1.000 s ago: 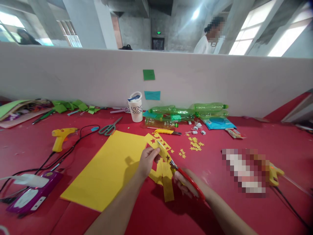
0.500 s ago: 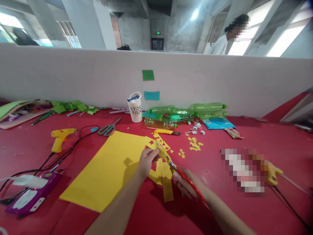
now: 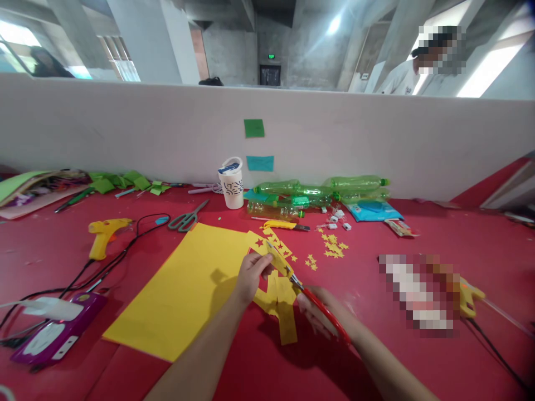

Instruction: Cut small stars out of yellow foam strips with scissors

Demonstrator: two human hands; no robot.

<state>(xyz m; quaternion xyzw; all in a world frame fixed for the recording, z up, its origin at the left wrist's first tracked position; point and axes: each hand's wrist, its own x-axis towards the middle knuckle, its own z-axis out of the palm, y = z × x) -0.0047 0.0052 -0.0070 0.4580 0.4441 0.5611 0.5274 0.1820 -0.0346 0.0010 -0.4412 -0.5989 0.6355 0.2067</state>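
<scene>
While your left hand (image 3: 251,275) pinches the yellow paper strip with star-shaped holes (image 3: 279,259) between thumb and fingertips, your right hand (image 3: 314,320) is closed around the handles of the red-handled scissors (image 3: 311,298). The thin metal blades run up and away from your right hand toward your left fingertips and meet the strip just beside them. Whether the blades are parted is too fine to tell.

More yellow strips hang and lie between your two hands, resting on the red bench (image 3: 376,356). Under and outward of your left forearm lies the large yellow paper sheet (image 3: 184,289), flat on the bench, its far corner touching the strip.

Beyond your right hand, a little cluster of small yellow cut-out stars (image 3: 333,246) is scattered on the bench. Ahead of your left hand lies a yellow utility knife (image 3: 284,225), and further on lie green plastic bottles (image 3: 317,189) on their sides against the white wall. A white paper cup (image 3: 232,188) stands upright beside them. Grey scissors (image 3: 186,217) and a yellow glue gun (image 3: 102,234) lie well out to the left of your left hand.
</scene>
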